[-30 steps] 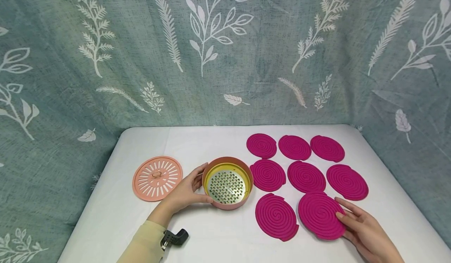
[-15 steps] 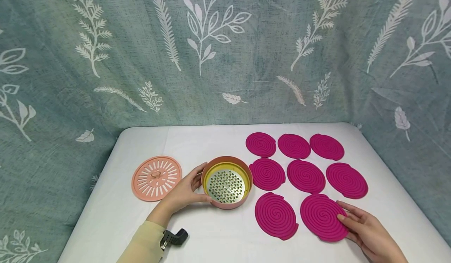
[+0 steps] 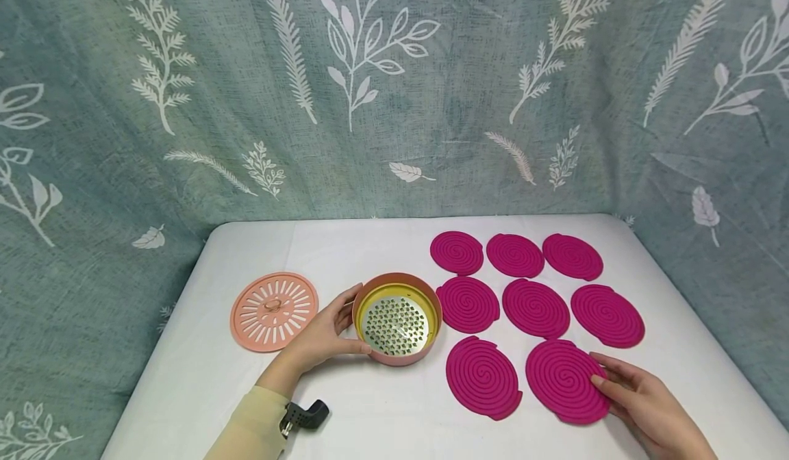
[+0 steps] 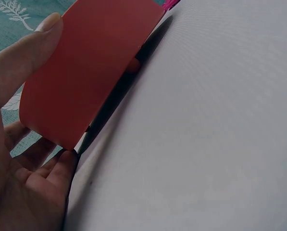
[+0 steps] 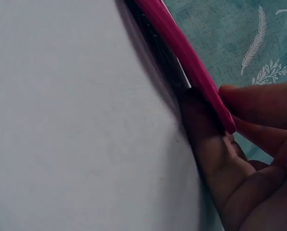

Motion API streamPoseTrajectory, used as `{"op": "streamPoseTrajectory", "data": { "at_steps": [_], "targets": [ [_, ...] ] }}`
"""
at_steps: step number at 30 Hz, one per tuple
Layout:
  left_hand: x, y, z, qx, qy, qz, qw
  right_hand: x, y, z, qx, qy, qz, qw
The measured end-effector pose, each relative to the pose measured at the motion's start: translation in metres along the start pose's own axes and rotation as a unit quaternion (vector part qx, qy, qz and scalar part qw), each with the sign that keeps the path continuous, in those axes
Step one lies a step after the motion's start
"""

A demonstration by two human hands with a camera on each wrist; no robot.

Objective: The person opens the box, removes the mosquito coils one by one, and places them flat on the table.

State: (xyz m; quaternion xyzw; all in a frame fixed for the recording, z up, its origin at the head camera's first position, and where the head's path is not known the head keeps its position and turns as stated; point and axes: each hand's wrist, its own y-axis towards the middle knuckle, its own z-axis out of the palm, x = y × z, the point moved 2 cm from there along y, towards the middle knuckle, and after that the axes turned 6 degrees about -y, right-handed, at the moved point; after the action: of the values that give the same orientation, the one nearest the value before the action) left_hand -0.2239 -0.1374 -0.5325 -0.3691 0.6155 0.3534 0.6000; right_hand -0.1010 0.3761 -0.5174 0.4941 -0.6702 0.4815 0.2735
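My left hand grips the near left side of a round salmon-pink grater bowl, thumb in front and fingers behind. A yellow ring and a perforated metal grater plate sit inside the bowl. The left wrist view shows the bowl's smooth outer wall between thumb and fingers. On the right, my right hand pinches the edge of a magenta spiral coaster, thumb on top. Seen from the right wrist, this coaster's edge lies between thumb and fingers, tilted close over the white table.
Several matching magenta coasters lie in rows on the right half of the white table. A slotted salmon-pink round lid with a small ring lies at left. Behind the table hangs a green leaf-patterned curtain.
The right hand has shifted the coaster slightly right and towards the front, away from the coaster behind it. My left hand keeps its grip on the grater bowl.
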Motion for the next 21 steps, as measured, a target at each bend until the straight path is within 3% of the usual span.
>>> {"op": "streamPoseTrajectory", "data": {
  "at_steps": [6, 10, 16, 21],
  "targets": [
    [0.000, 0.000, 0.000, 0.003, -0.001, 0.001, 1.0000, 0.008, -0.004, -0.004, -0.018, -0.107, 0.007, 0.9941],
    [-0.001, 0.000, 0.000, 0.006, -0.002, 0.000, 1.0000, 0.009, -0.007, -0.006, -0.020, -0.120, 0.002, 0.9926],
    [-0.002, 0.000, 0.000, 0.007, -0.001, 0.000, 1.0000, 0.007, -0.013, -0.009, -0.043, -0.130, -0.046, 0.9896],
    [-0.003, -0.001, 0.000, 0.005, 0.000, -0.003, 1.0000, 0.007, -0.015, -0.011, -0.047, -0.162, -0.041, 0.9848]
  ]
}}
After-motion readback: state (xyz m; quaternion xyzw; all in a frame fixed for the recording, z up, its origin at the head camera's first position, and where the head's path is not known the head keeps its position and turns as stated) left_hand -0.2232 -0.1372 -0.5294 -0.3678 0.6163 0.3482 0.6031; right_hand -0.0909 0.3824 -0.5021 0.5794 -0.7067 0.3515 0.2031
